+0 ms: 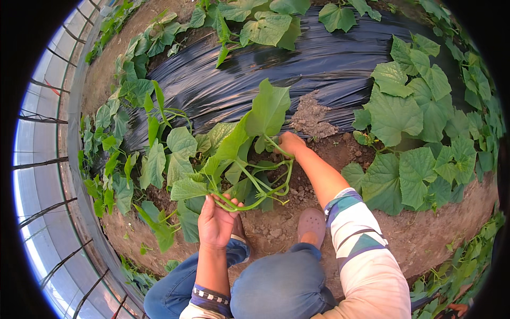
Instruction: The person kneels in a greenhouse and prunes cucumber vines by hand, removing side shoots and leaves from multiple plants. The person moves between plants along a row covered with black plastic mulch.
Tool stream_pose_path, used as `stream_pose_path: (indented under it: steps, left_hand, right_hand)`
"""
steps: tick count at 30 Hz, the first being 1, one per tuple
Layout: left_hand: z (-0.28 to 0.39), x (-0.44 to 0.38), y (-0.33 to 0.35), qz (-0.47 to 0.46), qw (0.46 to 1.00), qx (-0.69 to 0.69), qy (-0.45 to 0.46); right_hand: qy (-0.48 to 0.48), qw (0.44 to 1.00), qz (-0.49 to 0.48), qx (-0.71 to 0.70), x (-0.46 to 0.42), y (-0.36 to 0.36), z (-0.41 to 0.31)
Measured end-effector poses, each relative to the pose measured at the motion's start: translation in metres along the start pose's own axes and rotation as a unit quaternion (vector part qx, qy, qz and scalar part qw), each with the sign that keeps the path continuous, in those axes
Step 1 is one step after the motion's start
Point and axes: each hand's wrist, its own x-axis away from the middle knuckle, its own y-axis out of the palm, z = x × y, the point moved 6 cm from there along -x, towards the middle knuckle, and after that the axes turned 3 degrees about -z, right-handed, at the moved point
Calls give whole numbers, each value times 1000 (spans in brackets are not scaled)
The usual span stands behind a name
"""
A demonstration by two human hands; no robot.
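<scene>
My left hand, palm up, holds a green vine stem between its thumb and fingers. The stem belongs to a leafy vine plant, likely cucumber, whose broad leaves rise between my hands. My right hand reaches down beside the plant's base, near the edge of the black plastic mulch film. Its fingertips are hidden behind a leaf and stem, so what they touch cannot be told. A small heap of loose soil lies on the film just beyond that hand.
More leafy vines stand at the right, with others at the left and top. Bare soil lies around my feet, one in a pink clog. A greenhouse wall of plastic sheeting and ribs curves along the left.
</scene>
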Motion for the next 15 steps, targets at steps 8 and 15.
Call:
stream_pose_path:
  steps: [8,15]
  left_hand:
    - [-10,-14,2,-3,1000,7,-17]
    - [-3,-10,-7,34,999,9,1]
  right_hand:
    - [-44,986,15,-160,-41,13,54]
    - [100,864,192,-454,25,11,57]
